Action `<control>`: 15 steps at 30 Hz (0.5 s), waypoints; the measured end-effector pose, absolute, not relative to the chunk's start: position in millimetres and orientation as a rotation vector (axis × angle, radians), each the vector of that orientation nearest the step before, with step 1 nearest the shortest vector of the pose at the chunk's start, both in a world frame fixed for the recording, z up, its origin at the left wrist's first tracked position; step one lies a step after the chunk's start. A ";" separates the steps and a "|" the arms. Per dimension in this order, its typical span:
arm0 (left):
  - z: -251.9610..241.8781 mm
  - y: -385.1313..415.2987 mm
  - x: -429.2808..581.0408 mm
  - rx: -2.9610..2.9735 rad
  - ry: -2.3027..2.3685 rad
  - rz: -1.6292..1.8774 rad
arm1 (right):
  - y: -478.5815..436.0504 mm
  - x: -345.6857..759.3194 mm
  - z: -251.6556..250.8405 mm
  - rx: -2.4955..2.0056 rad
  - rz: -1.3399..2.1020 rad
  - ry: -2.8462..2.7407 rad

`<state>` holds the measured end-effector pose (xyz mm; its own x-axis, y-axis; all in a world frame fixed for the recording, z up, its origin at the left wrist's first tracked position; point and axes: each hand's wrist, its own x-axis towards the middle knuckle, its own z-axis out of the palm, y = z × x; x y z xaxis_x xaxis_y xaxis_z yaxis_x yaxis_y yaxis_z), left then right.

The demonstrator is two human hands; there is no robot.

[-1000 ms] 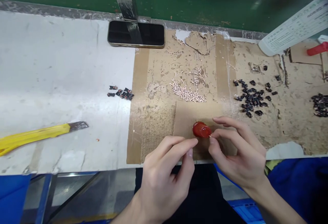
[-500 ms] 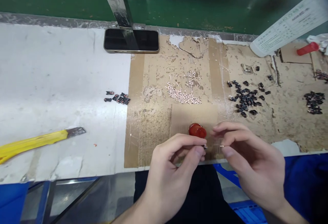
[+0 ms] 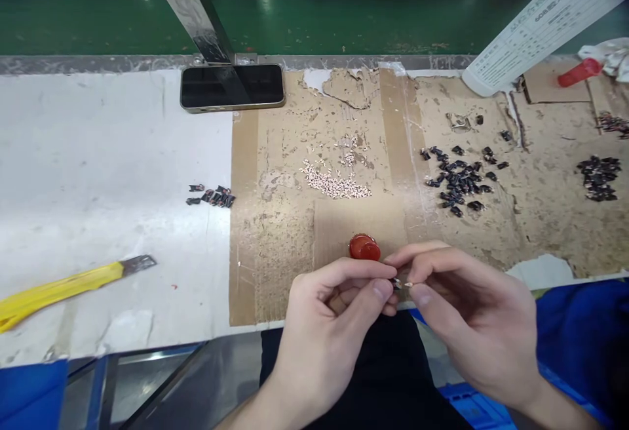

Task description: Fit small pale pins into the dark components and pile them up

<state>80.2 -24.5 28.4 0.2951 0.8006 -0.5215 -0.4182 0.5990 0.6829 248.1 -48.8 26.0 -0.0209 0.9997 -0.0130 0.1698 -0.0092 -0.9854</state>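
Between thumb and forefinger my left hand [image 3: 339, 325] pinches a small black piece [image 3: 396, 283]. My right hand [image 3: 466, 312] holds a tiny pale chip [image 3: 408, 284] at its fingertips, just right of the black piece, with a narrow gap between the two. Behind my left fingers sits a small red dish [image 3: 364, 246]. Farther back lies a heap of pale chips [image 3: 337, 184] on the cardboard [image 3: 285, 240]. Loose black pieces [image 3: 459, 181] are scattered to the right, and a smaller row of black pieces [image 3: 219, 196] lies on the white surface at the left.
A phone [image 3: 233, 86] lies by the metal post [image 3: 196, 10]. The yellow cutter [image 3: 63, 291] is at the left, its blade pointing right. A white bottle [image 3: 531, 37], a red cap [image 3: 578, 73] and another black pile [image 3: 598, 177] are at the right.
My right hand has moved left, bringing the pale chip closer to the black piece in my left hand. The camera view has shifted slightly, so the table items appear farther left.
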 end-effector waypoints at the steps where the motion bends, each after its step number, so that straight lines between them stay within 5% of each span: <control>1: 28.6 -24.0 80.3 0.461 0.961 0.849 | -49.3 248.5 25.3 -1.333 1.144 -1.358; 15: 32.8 -22.4 77.6 0.428 0.932 0.888 | -41.2 251.8 32.7 -1.338 1.006 -1.547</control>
<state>77.6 -22.4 32.8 0.2905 0.8106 -0.5085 -0.4690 0.5838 0.6628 251.8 -41.2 32.7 -0.0820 0.9928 0.0876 0.3228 0.1096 -0.9401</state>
